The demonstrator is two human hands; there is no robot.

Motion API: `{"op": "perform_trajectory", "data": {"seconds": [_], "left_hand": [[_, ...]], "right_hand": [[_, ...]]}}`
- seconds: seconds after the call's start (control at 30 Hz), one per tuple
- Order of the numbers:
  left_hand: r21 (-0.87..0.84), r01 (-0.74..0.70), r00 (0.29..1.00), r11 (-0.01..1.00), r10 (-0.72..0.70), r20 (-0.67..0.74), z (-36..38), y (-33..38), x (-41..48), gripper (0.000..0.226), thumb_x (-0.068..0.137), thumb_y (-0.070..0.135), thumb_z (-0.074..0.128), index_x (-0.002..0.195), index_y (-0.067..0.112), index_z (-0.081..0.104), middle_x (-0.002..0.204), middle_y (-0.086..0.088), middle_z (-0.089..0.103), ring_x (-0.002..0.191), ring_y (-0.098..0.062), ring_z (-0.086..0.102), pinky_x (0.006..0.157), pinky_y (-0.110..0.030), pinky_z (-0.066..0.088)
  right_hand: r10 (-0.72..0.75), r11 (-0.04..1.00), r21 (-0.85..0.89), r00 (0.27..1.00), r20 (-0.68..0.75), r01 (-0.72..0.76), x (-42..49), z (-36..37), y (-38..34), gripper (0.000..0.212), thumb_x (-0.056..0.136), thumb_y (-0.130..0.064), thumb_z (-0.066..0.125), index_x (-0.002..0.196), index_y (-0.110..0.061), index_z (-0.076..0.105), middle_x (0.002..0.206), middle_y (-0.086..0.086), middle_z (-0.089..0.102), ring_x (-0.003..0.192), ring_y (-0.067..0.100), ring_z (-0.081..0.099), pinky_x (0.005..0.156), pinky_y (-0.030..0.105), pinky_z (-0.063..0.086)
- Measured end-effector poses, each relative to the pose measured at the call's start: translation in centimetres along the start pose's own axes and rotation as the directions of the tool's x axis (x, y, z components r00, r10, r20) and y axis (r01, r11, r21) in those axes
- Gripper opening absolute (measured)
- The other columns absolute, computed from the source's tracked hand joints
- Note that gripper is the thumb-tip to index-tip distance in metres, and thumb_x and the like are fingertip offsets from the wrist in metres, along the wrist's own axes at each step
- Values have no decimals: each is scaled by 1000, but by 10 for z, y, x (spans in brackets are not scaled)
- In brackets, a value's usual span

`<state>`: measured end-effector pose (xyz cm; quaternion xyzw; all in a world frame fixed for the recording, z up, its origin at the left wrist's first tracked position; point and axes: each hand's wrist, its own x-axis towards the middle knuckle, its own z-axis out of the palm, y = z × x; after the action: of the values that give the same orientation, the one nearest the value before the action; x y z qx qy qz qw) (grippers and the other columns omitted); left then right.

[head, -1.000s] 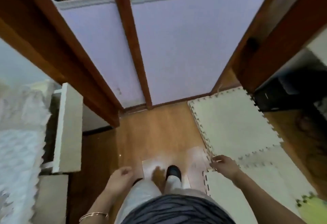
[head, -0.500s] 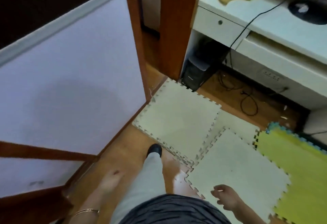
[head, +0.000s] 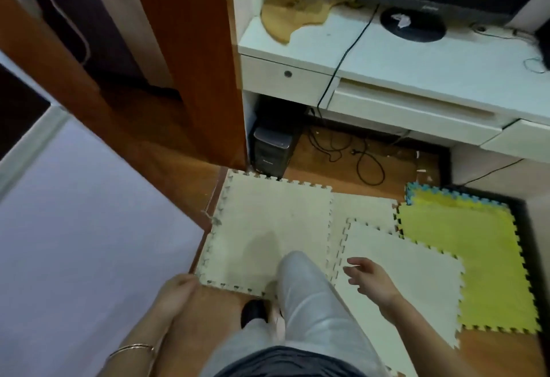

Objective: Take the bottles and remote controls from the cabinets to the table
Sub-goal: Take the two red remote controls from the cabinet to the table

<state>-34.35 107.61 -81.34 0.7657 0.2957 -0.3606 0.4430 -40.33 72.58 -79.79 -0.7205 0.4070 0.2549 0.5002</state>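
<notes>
No bottle or remote control shows in the head view. My left hand hangs low at the left beside my leg, its fingers loosely curled and holding nothing. My right hand swings out at the lower middle over the cream foam mats, fingers spread and empty. A white desk stands ahead at the upper right. A brown wooden cabinet panel rises at the upper left.
A black monitor base and a wooden board sit on the desk. A computer tower and loose cables lie under it. A yellow foam mat covers the floor at right. A pale lilac door panel fills the left.
My view has swung right from the lilac door toward the white desk. I have stepped forward onto the cream mats. Both hands stay empty and swing at my sides.
</notes>
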Motion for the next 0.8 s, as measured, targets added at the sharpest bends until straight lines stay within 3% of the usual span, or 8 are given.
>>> {"op": "perform_trajectory", "data": {"seconds": [0.17,0.3,0.4,0.47,0.57,0.67,0.8], "left_hand": [[-46,89,993,995,-85,83,21,61,42,30,90,12,53,119,1,57,118,-15,58,93,-19,55,68,-21,41],[-32,158,984,987,-155,85,37,106,64,25,91,7,50,113,-3,57,121,-20,57,96,-25,54,87,-32,43],[5,202,975,979,-202,91,46,149,70,21,91,7,50,108,-3,57,121,-21,55,101,-31,55,90,-37,41],[13,186,976,982,-186,110,49,181,78,29,92,14,49,116,-1,56,113,-16,57,101,-30,57,82,-34,41],[0,104,990,995,-104,100,50,225,90,21,94,14,47,111,5,55,107,-12,56,95,-24,54,64,-29,37],[14,20,996,1000,-21,84,48,260,106,16,94,13,47,107,11,56,101,-7,61,90,-22,57,77,-34,42],[43,39,995,998,-43,89,46,284,131,15,92,14,51,104,11,59,95,-7,64,89,-25,60,94,-43,46]], "right_hand": [[120,991,65,993,-8,-119,44,-19,-14,19,88,-16,58,107,-14,54,96,10,60,77,20,56,67,29,43],[267,962,61,964,10,-267,83,-50,-35,21,86,-15,60,106,-10,56,89,10,58,61,19,50,48,22,34],[323,945,56,946,11,-324,106,-83,-60,16,85,-16,59,100,-11,57,79,8,54,52,17,44,44,19,28],[309,949,70,951,7,-308,118,-104,-82,17,87,-15,58,103,-9,57,78,8,53,52,17,43,43,18,26],[243,965,112,969,-33,-238,131,-125,-117,22,87,-16,57,108,-8,56,86,10,56,59,17,48,48,22,31],[153,978,151,987,-56,-143,142,-136,-150,22,87,-17,58,109,-12,55,98,12,59,73,20,55,57,26,40],[135,977,175,990,-51,-124,156,-138,-184,21,87,-17,58,108,-14,55,97,12,60,78,21,56,62,27,42]]}}
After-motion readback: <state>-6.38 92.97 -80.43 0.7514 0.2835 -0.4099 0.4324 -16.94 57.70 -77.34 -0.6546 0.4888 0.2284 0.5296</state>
